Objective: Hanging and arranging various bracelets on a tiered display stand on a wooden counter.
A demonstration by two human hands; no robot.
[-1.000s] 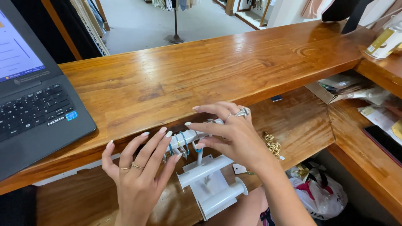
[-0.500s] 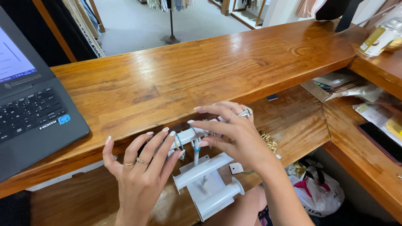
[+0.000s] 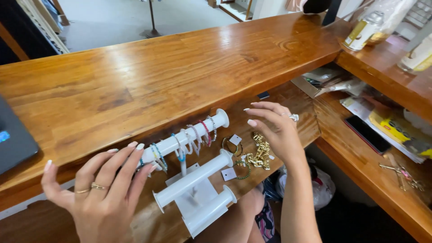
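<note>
Head view: a white three-bar bracelet stand point(image 3: 193, 180) sits on the lower wooden tabletop point(image 3: 288, 96). Left hand point(image 3: 96, 193), fingers spread, fingertips touching beaded bracelets point(image 3: 180, 146) at the stand's top bar. Right hand point(image 3: 274, 130) hovers loosely spread, holding nothing, just right of the stand above a gold chain pile point(image 3: 258, 153).

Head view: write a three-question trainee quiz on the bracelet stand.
1. True or false: the bracelets hang on the top bar of the white stand.
2. Which hand touches the stand's top bar? A left hand; B right hand; C both.
3. What lies on the lower shelf under the right hand?

Key: 1 true. 2 A. 3 A pile of gold chains.
</note>
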